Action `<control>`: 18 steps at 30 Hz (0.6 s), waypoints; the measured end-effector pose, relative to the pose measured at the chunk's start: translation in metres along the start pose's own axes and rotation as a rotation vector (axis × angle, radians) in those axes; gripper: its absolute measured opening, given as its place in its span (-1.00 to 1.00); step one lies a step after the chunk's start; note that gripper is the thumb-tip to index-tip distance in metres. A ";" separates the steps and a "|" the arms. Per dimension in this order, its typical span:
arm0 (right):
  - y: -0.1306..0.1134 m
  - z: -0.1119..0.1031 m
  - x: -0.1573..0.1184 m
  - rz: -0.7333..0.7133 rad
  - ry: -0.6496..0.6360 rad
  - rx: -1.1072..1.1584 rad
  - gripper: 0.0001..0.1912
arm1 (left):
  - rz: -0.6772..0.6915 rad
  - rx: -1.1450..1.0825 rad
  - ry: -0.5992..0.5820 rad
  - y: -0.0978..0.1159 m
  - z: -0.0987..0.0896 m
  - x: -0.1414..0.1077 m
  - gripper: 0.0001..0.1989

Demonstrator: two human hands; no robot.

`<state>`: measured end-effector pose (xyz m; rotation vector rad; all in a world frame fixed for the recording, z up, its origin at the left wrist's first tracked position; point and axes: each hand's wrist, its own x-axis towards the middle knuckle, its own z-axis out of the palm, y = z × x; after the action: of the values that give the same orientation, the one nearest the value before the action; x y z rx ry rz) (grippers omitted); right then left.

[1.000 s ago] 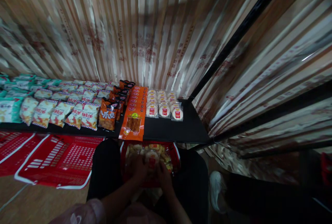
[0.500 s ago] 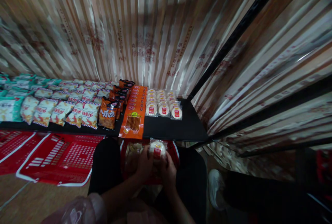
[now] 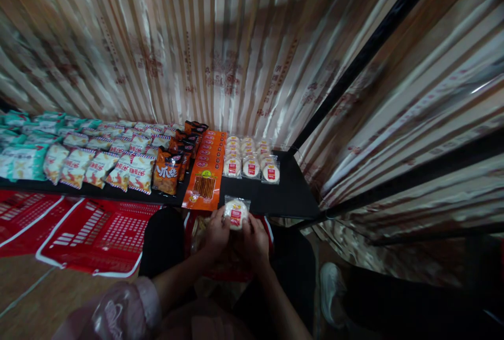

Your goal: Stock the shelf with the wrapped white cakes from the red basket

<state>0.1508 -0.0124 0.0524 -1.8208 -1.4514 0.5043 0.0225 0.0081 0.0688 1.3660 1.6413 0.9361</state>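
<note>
While matching packets (image 3: 251, 167) sat lined up on the black shelf (image 3: 277, 201), the left hand (image 3: 216, 236) and right hand (image 3: 255, 239) had one round white packet (image 3: 236, 215) pinched between them, grip closed on both sides. It was up by the shelf's front edge, above the red basket (image 3: 230, 276) between the knees (image 3: 166, 227), with a flat orange pack (image 3: 207, 172) lying just beyond, kinda left.
</note>
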 end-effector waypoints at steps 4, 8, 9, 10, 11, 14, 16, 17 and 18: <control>-0.008 -0.004 0.013 -0.039 -0.015 -0.056 -0.55 | -0.011 0.028 0.005 0.010 -0.001 0.008 -0.60; -0.013 -0.006 0.024 -0.036 -0.054 -0.088 -0.54 | -0.037 -0.015 -0.014 0.014 0.002 0.018 -0.64; -0.014 -0.007 0.027 -0.032 -0.062 -0.089 -0.55 | -0.043 -0.018 -0.014 0.014 0.003 0.021 -0.66; -0.014 -0.007 0.030 -0.028 -0.069 -0.090 -0.56 | -0.049 -0.015 -0.010 0.014 0.003 0.024 -0.68; -0.015 -0.007 0.033 -0.023 -0.074 -0.090 -0.57 | -0.057 -0.006 -0.004 0.014 0.004 0.027 -0.69; -0.016 -0.007 0.042 -0.003 -0.085 -0.087 -0.59 | -0.082 0.017 0.012 0.018 0.004 0.034 -0.69; -0.017 -0.006 0.049 0.009 -0.093 -0.076 -0.59 | -0.099 0.023 0.003 0.022 0.003 0.039 -0.69; -0.017 -0.005 0.053 0.013 -0.095 -0.069 -0.59 | -0.099 0.025 -0.008 0.024 0.002 0.042 -0.68; -0.018 -0.004 0.056 0.012 -0.096 -0.063 -0.59 | -0.093 0.030 -0.023 0.026 0.002 0.044 -0.68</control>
<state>0.1580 0.0409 0.0765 -1.8781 -1.5368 0.5642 0.0301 0.0558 0.0869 1.3042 1.6931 0.8417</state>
